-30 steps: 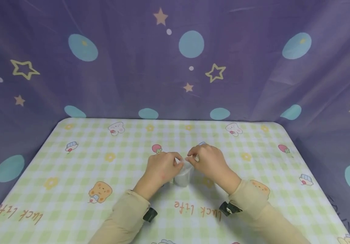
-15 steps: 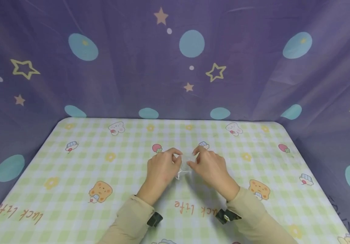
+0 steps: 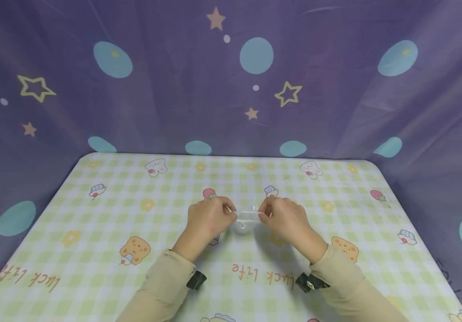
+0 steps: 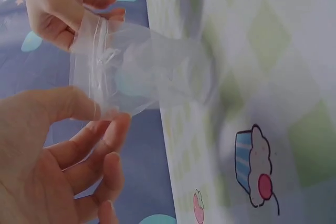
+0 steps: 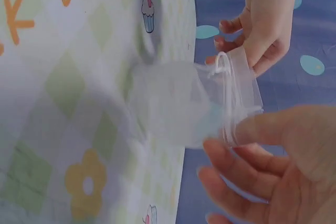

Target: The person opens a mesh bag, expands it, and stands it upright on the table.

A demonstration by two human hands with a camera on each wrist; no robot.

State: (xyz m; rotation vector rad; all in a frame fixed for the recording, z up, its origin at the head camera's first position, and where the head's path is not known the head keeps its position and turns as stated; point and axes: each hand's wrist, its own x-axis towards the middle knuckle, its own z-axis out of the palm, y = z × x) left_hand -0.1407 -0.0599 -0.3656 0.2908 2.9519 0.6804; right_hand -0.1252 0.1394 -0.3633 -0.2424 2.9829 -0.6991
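Note:
A small sheer white drawstring pouch (image 3: 244,227) is held upright over the middle of the table, its mouth stretched into a straight line. My left hand (image 3: 208,218) pinches one end of the top edge between thumb and index finger. At the opposite end, the thumb and forefinger of my right hand (image 3: 288,219) pinch the same edge. A white cord (image 5: 226,66) runs through the channel below the mouth and forms a small loop on the left-hand side in the right wrist view. The pouch body (image 4: 157,72) hangs down close over the cloth, see-through.
A table with a green-and-white checked cloth (image 3: 94,241) printed with cartoon bears, cupcakes and lettering lies beneath. Behind and beside it hangs a purple curtain (image 3: 154,103) with stars and blue dots. Dark straps (image 3: 196,280) sit at both wrists.
The hands were close together at the pouch top, then their fingers loosened with the cord visible between them. Now they have drawn apart, pinching both ends and pulling the mouth straight.

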